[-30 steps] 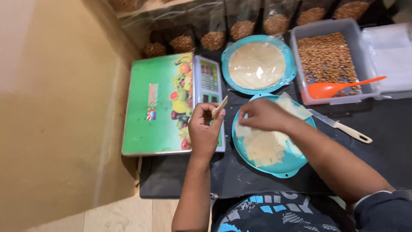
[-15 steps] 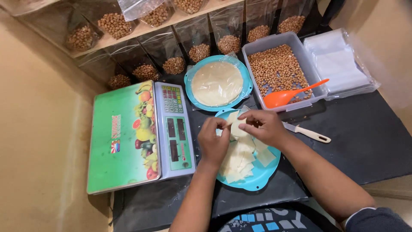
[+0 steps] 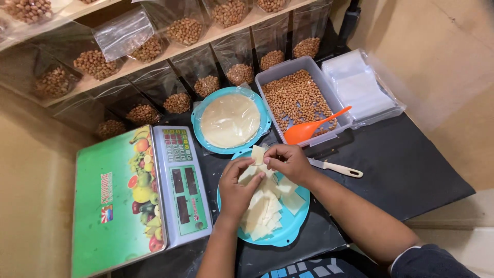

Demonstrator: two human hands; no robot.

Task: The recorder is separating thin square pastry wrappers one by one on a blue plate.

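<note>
My left hand and my right hand meet over a blue plate piled with several pale square dough sheets. Both hands pinch one folded dough sheet between the fingertips, above the plate's far edge. Just beyond it, a second blue plate carries a round flat dough covered in clear film. A grey tub of peanuts with an orange scoop stands to the right of that plate. A white-handled knife lies right of my right hand.
A green digital scale with a fruit picture sits on the left. Clear bags of peanuts line wooden shelves at the back. A stack of clear plastic bags lies at the far right. The tabletop is black.
The camera view shifted so the shelves come into sight. My left hand left the scale's edge and joined my right hand over the plate; both now pinch a dough sheet.
</note>
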